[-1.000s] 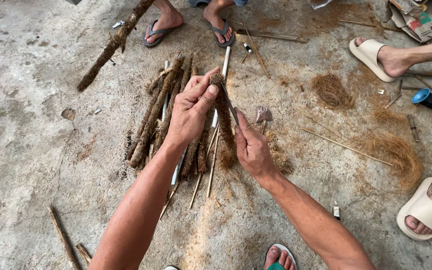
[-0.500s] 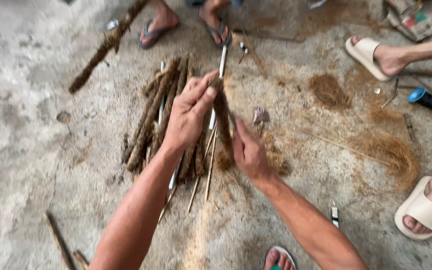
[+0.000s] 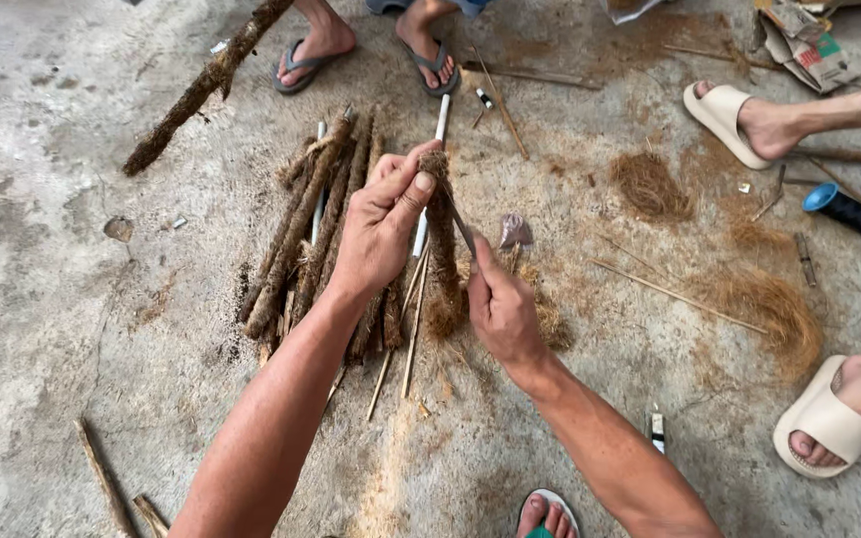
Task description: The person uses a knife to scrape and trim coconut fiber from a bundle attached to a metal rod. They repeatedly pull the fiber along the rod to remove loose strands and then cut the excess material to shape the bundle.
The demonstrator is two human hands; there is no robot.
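My left hand grips the top of an upright stick wrapped in brown coconut fibre, thumb pressed on its upper end. My right hand holds a thin dark blade-like tool against the side of that wrapped stick. Loose fibre hangs from the stick's lower end. Beneath my hands lies a pile of several fibre-wrapped sticks and thin bare sticks on the concrete floor.
Other people's feet in sandals stand at the top, at the right and lower right. Heaps of loose fibre lie on the right. A long wrapped stick slants at upper left. A blue-capped object lies far right.
My right hand has drawn slightly down and right along the wrapped stick, with the tool now visible against it. The left hand keeps its grip at the top.
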